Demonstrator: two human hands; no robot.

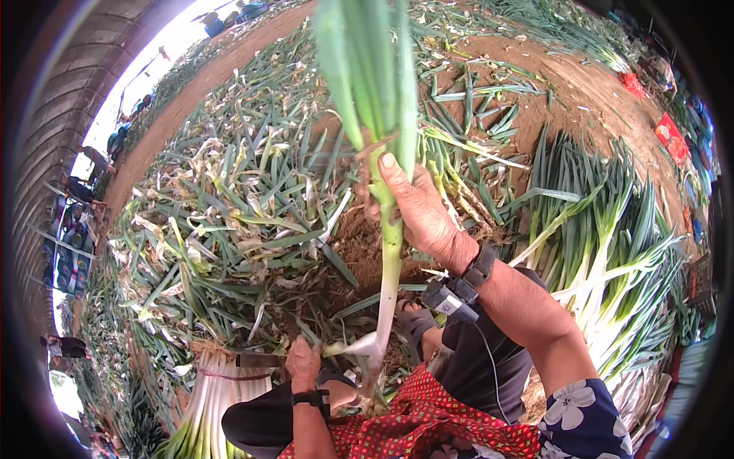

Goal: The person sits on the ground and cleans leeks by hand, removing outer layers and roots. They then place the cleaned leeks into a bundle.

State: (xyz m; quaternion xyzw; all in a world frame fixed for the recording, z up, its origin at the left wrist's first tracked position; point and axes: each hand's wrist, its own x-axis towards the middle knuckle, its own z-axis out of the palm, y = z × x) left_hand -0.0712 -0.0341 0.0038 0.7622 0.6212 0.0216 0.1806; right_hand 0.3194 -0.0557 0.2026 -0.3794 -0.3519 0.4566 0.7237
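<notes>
My right hand (427, 215) grips a large green onion (391, 269) around its upper stem, thumb along the front. Its blurred green leaves (373, 69) point away from me, and its white root end hangs down near my lap. Lower left, my left hand (303, 361) is closed on a strip of outer leaf sheath (358, 345), which is pulled sideways from the white shank and still joined to it. A dark, flat strip that looks like a knife blade (261, 360) sticks out to the left of that hand; its handle is hidden.
A tied bundle of green onions (221, 378) stands by my left knee. More untied green onions (608, 246) lie in a pile at right. Cut leaves and trimmings (229, 212) cover the soil ahead. A small device (450, 301) with a cable hangs at my right wrist.
</notes>
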